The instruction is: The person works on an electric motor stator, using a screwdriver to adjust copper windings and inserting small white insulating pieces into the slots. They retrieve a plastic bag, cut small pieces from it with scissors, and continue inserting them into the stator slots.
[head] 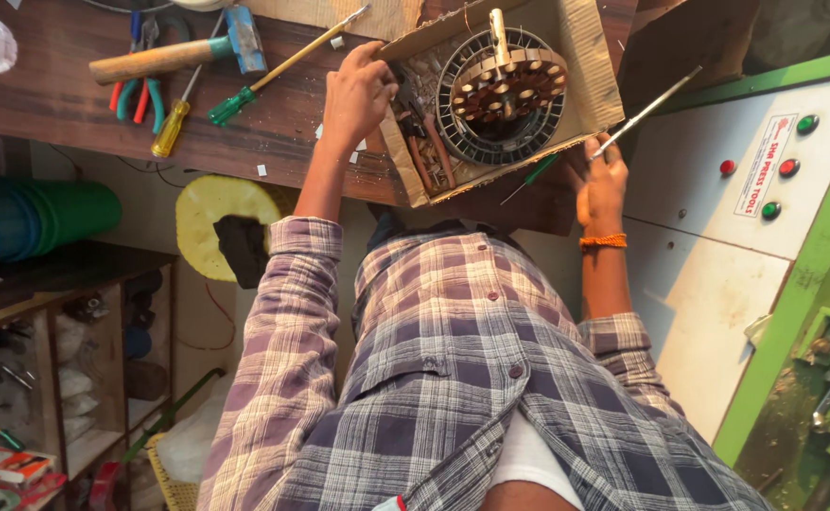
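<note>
Steadying the cardboard box [580,57] at its nine o'clock edge, the left hand [358,95] is clamped on the flap so the motor winding [502,95] stays put, while a screwdriver [613,137] is pinched in the right hand [604,180] at four o'clock.
</note>
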